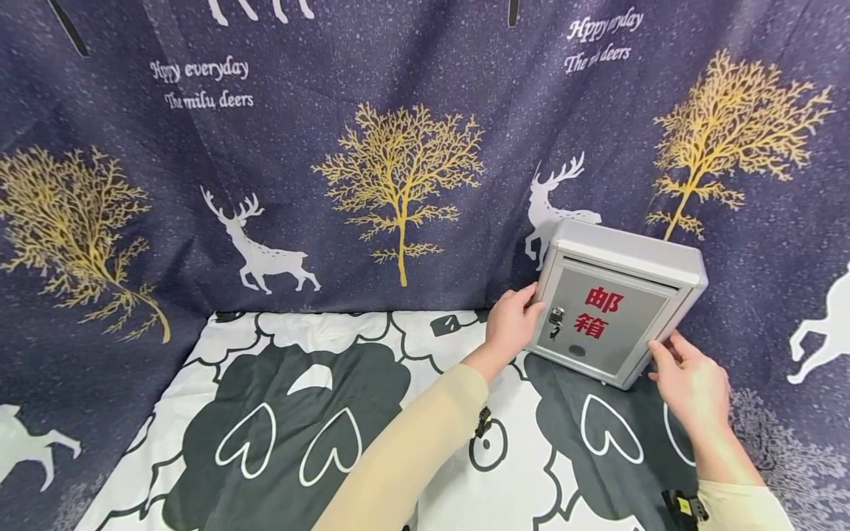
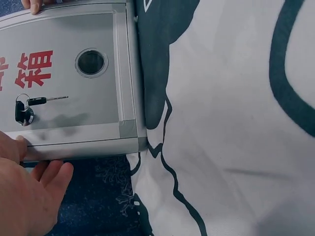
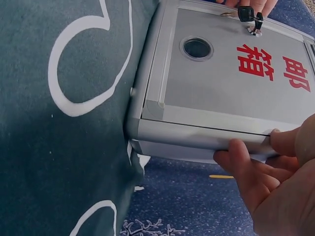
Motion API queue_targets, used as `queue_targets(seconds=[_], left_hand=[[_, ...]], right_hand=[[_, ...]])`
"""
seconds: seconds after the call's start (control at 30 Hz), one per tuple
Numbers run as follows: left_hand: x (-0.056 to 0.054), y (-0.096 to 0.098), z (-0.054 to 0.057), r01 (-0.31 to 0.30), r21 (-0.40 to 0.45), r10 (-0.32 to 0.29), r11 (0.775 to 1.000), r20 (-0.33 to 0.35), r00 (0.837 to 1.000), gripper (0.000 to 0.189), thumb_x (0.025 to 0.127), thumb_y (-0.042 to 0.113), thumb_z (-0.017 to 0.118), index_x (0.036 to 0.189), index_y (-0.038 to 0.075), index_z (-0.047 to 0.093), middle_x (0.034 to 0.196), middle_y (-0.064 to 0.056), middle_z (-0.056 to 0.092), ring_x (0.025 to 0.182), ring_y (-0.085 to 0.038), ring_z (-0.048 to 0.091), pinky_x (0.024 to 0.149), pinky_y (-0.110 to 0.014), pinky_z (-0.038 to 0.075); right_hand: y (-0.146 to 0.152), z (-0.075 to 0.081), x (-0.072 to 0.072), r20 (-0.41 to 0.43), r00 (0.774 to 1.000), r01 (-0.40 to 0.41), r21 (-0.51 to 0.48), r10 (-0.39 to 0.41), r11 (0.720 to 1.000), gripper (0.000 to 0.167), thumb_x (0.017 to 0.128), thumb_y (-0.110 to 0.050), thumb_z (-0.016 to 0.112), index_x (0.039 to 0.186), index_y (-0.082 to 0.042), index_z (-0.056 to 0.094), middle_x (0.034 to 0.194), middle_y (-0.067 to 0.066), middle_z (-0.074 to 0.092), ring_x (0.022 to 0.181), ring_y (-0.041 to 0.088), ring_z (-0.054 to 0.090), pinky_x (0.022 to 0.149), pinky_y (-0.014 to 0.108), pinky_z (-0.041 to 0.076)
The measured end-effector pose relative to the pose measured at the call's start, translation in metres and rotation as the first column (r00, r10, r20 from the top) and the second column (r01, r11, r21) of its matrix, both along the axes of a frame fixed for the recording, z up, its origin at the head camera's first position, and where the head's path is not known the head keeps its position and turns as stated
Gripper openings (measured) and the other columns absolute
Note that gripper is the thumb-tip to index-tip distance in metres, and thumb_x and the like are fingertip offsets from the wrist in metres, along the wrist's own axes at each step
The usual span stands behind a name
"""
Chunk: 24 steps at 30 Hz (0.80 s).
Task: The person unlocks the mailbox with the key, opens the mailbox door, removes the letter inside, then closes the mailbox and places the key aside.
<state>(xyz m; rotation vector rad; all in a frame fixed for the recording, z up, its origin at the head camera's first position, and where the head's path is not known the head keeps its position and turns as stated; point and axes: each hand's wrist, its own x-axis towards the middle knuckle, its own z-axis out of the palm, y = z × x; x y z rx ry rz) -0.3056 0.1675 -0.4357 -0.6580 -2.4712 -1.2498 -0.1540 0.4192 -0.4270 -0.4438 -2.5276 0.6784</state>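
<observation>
A silver-grey metal mailbox [image 1: 620, 335] with red characters on its door stands upright at the right, its base at the patterned cloth. My left hand [image 1: 510, 321] grips its left side, near the lock. On the opposite side, my right hand [image 1: 693, 380] holds the edge with the thumb in front. Small keys [image 2: 44, 101] hang from the lock in the left wrist view. A round window [image 3: 196, 48] shows low on the door in the right wrist view. Fingers behind the box are partly hidden.
Black-and-white cloth [image 1: 458, 479] with cartoon shapes covers the surface. Behind the box hangs a dark blue curtain [image 1: 412, 44] printed with deer and golden trees; it also closes off the left and right sides.
</observation>
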Motion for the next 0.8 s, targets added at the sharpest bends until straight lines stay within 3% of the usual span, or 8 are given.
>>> queue_targets(seconds=[0.07, 0.13, 0.27, 0.53, 0.8], left_hand=[[0.001, -0.001, 0.0, -0.005, 0.014, 0.005, 1.0, -0.001, 1.0, 0.045, 0.111, 0.032, 0.073, 0.153, 0.017, 0.071, 0.116, -0.002, 0.079, 0.1, -0.017, 0.071, 0.085, -0.026, 0.059], [0.002, -0.001, -0.001, -0.018, 0.025, 0.018, 1.0, -0.011, 1.0, 0.044, 0.11, 0.033, 0.075, 0.151, 0.017, 0.072, 0.115, -0.002, 0.079, 0.1, -0.017, 0.072, 0.084, -0.027, 0.06], [0.005, -0.003, -0.002, -0.037, 0.047, 0.038, 0.998, -0.029, 0.999, 0.044, 0.107, 0.033, 0.078, 0.148, 0.017, 0.074, 0.115, -0.002, 0.08, 0.101, -0.018, 0.074, 0.084, -0.028, 0.061], [0.007, -0.015, -0.005, -0.02, 0.063, 0.02, 0.998, 0.0, 1.0, 0.045, 0.108, 0.033, 0.076, 0.151, 0.018, 0.072, 0.115, -0.003, 0.078, 0.098, -0.017, 0.074, 0.082, -0.027, 0.061], [0.006, -0.034, -0.008, -0.026, 0.088, 0.028, 0.996, -0.024, 0.999, 0.045, 0.108, 0.031, 0.077, 0.15, 0.016, 0.073, 0.112, -0.004, 0.076, 0.091, -0.015, 0.072, 0.076, -0.025, 0.06]], right_hand=[[-0.001, 0.0, 0.0, -0.007, 1.0, 0.002, -0.011, -0.002, 1.0, 0.047, 0.118, -0.032, 0.055, 0.148, 0.002, 0.066, 0.109, 0.024, 0.081, 0.061, 0.0, 0.072, 0.075, 0.054, 0.057], [-0.003, 0.001, 0.001, -0.018, 1.0, -0.003, -0.027, 0.003, 1.0, 0.046, 0.117, -0.03, 0.056, 0.147, 0.002, 0.067, 0.111, 0.025, 0.081, 0.058, -0.015, 0.061, 0.068, 0.036, 0.058], [-0.006, 0.0, 0.002, -0.042, 0.999, -0.023, -0.066, 0.02, 0.998, 0.044, 0.117, -0.027, 0.057, 0.147, 0.003, 0.067, 0.114, 0.027, 0.079, 0.057, -0.026, 0.051, 0.055, 0.009, 0.046], [-0.011, -0.001, -0.001, -0.048, 0.998, -0.052, -0.162, 0.045, 0.985, 0.048, 0.117, -0.025, 0.058, 0.154, 0.006, 0.061, 0.119, 0.032, 0.076, 0.056, -0.021, 0.057, 0.052, 0.009, 0.052], [-0.022, -0.002, -0.008, -0.071, 0.994, -0.09, -0.189, 0.078, 0.978, 0.047, 0.116, -0.023, 0.062, 0.152, 0.006, 0.063, 0.116, 0.031, 0.077, 0.056, -0.018, 0.06, 0.053, 0.009, 0.053]])
